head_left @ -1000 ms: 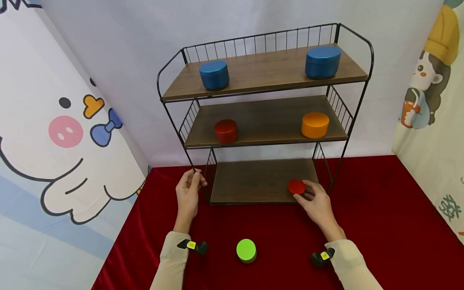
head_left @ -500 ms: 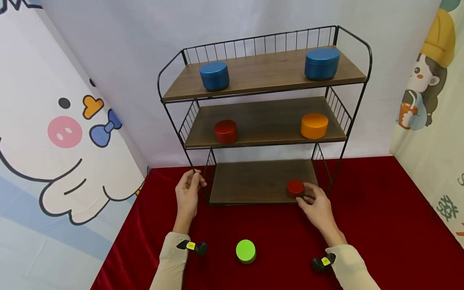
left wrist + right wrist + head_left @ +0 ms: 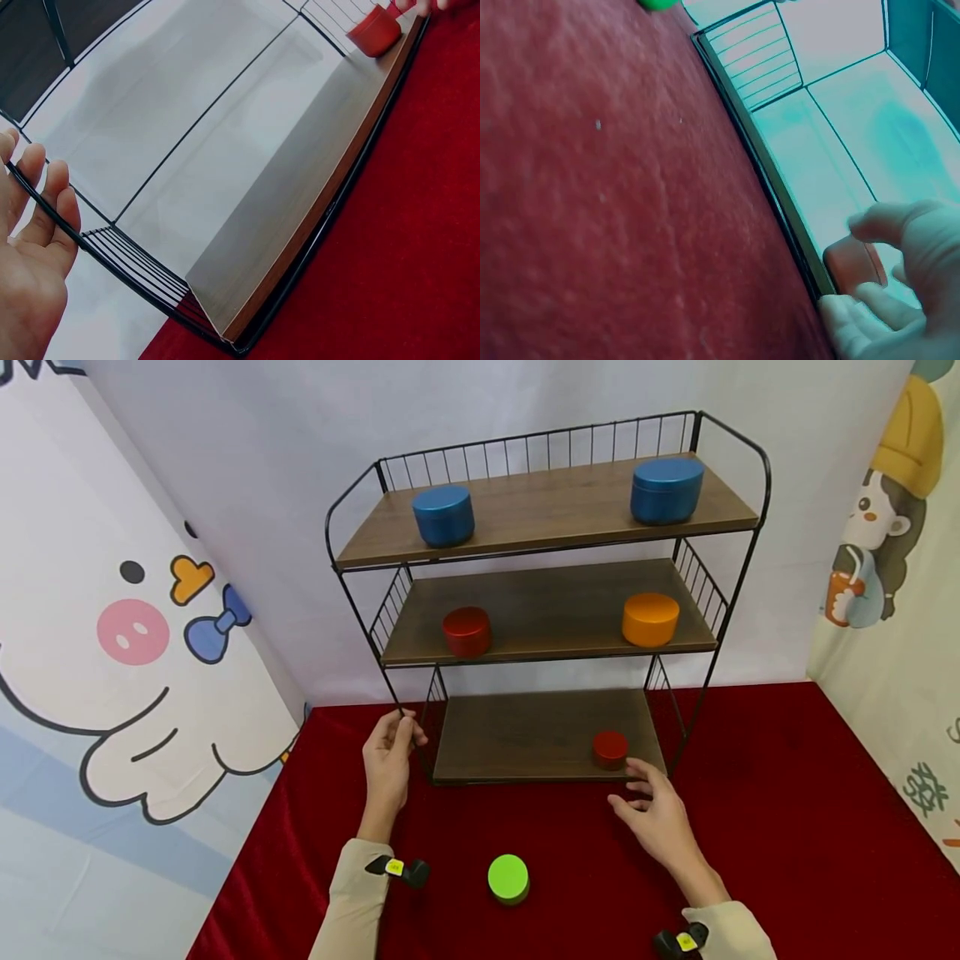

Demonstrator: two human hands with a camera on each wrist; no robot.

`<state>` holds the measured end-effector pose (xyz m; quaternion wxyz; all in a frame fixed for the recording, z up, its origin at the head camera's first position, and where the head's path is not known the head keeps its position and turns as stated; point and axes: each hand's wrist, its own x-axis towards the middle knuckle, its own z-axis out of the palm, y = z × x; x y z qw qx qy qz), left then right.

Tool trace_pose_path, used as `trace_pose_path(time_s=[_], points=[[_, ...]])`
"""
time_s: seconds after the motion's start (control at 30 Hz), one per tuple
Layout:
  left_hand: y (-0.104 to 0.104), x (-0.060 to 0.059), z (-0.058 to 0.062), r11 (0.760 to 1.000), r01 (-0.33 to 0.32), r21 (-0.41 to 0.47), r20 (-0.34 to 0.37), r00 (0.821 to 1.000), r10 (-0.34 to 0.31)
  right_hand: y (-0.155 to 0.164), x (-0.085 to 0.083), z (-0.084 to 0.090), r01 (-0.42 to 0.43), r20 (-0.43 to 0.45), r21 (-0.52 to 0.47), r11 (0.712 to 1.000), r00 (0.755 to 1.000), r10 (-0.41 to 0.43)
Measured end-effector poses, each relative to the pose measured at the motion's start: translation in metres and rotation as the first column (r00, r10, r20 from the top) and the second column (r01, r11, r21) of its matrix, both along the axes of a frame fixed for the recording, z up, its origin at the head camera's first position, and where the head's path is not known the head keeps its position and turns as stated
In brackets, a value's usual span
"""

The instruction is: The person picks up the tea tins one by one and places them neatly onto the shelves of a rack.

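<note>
A small round red tin (image 3: pixel 610 750) stands upright on the bottom board (image 3: pixel 525 735) of a three-tier rack, near its right front. My right hand (image 3: pixel 654 818) is just in front of it, thumb and fingers spread apart with nothing between them. In the right wrist view the same red tin (image 3: pixel 851 264) shows past the fingers. On the rack's left side my left hand (image 3: pixel 387 760) grips the thin black metal post; in the left wrist view its fingers (image 3: pixel 56 180) lie behind the rod. A lime green round tin (image 3: pixel 508 879) sits on the red cloth between the forearms.
Two blue tins (image 3: pixel 443 516) stand on the top board (image 3: pixel 555 502). The middle board (image 3: pixel 558 602) carries a dark red tin (image 3: pixel 467 632) at left and an orange tin (image 3: pixel 650 619) at right. Red cloth (image 3: pixel 765 810) spreads under the rack; printed hangings enclose the back and sides.
The right hand has set the red tin down on the bottom board, let go of it and drawn back toward the front. The left hand stays on the post.
</note>
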<state>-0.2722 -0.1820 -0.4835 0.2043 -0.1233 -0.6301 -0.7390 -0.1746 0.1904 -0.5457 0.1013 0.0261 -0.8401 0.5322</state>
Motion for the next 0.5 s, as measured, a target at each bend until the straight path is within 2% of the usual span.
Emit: trace_pose_path(time_s=[0.27, 0.5], points=[[0.001, -0.001, 0.001, 1.0, -0.008, -0.005, 0.008, 1.0, 0.008, -0.012, 0.01, 0.0, -0.141, 0.035, 0.05, 0.989, 0.99, 0.139], [0.002, 0.0, 0.001, 1.0, -0.012, 0.007, 0.007, 1.0, 0.012, -0.024, 0.017, -0.001, -0.214, 0.083, 0.032, 0.976, 0.974, 0.211]])
